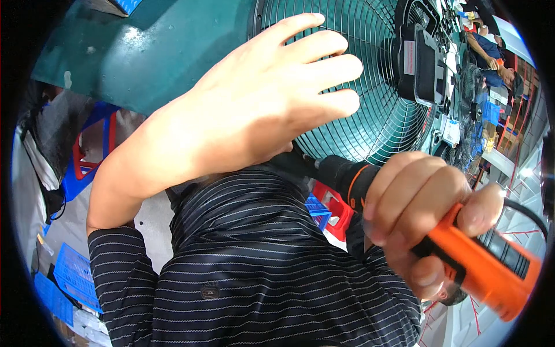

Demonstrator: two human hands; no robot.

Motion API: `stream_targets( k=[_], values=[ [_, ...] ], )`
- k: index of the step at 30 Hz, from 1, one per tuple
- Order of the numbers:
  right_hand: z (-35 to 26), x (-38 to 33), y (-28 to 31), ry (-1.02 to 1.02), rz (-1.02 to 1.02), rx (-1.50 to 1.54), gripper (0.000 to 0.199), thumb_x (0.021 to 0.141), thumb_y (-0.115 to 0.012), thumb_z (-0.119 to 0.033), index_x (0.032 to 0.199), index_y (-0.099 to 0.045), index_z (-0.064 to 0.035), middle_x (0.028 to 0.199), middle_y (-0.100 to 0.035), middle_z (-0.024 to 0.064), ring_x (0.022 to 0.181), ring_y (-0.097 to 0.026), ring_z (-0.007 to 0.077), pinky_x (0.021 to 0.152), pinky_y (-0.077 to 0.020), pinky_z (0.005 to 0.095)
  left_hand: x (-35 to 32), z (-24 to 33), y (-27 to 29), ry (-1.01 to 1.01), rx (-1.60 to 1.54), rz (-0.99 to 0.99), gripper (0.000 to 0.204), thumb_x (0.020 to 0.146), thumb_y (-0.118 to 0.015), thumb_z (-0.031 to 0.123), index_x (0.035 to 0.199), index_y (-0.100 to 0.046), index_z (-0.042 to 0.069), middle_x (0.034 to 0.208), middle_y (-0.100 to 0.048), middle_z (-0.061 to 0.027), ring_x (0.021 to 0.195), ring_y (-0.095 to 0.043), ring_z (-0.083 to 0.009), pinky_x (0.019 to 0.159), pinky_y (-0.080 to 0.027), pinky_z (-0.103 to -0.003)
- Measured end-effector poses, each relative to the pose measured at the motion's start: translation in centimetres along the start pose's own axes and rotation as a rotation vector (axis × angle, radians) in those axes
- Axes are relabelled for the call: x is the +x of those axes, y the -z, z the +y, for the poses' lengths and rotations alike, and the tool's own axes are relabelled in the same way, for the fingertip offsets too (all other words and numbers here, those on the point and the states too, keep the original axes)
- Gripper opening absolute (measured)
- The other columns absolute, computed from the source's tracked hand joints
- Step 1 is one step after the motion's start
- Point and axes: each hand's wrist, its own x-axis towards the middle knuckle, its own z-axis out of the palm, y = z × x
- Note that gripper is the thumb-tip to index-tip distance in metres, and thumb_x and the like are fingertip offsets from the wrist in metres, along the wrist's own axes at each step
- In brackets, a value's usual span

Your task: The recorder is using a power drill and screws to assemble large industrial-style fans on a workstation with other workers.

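The workshop behind me was busy: fans stood in a row, and a co-worker point(484, 53) sat farther off at the right. In front of me, a fan grille point(370, 134) rested on a green table point(156, 61), its rim at the edge nearest my body, presumably so I could reach it comfortably. A black housing point(422, 66) sat against the wires on the far right side.

My left hand point(277, 87) was spread palm down over the grille, fingers apart, probably to steady it; my thumb was mostly hidden, so I can't tell whether it pinched anything. My right hand point(425, 202) was wrapped firmly around an orange driver point(491, 266), which pointed leftward at the near rim, likely to keep its nose lined up there. Whether the tip touched anything, I couldn't tell. Its black cable point(529, 211) curved away behind, out of my way.
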Motion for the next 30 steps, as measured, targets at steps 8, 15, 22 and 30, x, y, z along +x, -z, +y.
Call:
stream_targets(
  k=[8, 15, 22, 30],
  values=[
    [0.5, 1.3, 1.6, -0.017, -0.287, 0.179, 0.044, 0.083, -0.076, -0.013, 0.117, -0.048, -0.0083, 0.068, -0.065, 0.0050, 0.055, -0.064, 0.0155, 0.053, -0.0558, 0.0271, -0.1, -0.1, -0.8, 0.013, -0.043, 0.062, 0.060, 0.046, -0.083, 0.008, 0.102, -0.064, 0.007, 0.121, -0.058, -0.0110, 0.123, -0.051, -0.0328, 0.115, -0.034, -0.051],
    [2.0, 2.9, 2.1, 0.020, -0.466, 0.398, 0.025, 0.080, -0.078, -0.009, 0.096, -0.061, -0.0041, 0.070, -0.066, 0.0092, 0.054, -0.063, 0.0180, 0.054, -0.0547, 0.0281, -0.2, -0.1, -0.7, -0.005, -0.035, 0.088, 0.022, 0.074, -0.064, 0.007, 0.095, -0.063, 0.007, 0.111, -0.060, -0.0096, 0.117, -0.055, -0.0277, 0.113, -0.037, -0.048],
    [2.3, 3.5, 1.9, 0.125, -0.511, 0.491, 0.016, 0.082, -0.075, -0.015, 0.088, -0.066, -0.0029, 0.070, -0.065, 0.0085, 0.055, -0.063, 0.0164, 0.054, -0.0510, 0.0255, -0.4, 0.1, 0.8, 0.016, -0.117, -0.037, 0.073, 0.045, -0.088, 0.010, 0.112, -0.061, 0.009, 0.128, -0.052, -0.0120, 0.127, -0.047, -0.0337, 0.118, -0.030, -0.053],
    [-0.1, 0.1, 4.3, 0.209, -0.440, 0.614, 0.013, 0.081, -0.076, -0.006, 0.090, -0.067, -0.0052, 0.071, -0.066, 0.0058, 0.056, -0.063, 0.0150, 0.053, -0.0495, 0.0262, -0.3, 0.3, 1.2, 0.080, -0.130, -0.084, 0.081, 0.051, -0.092, 0.020, 0.124, -0.058, 0.010, 0.148, -0.042, -0.0150, 0.141, -0.033, -0.0375, 0.117, -0.028, -0.051]
  ],
)
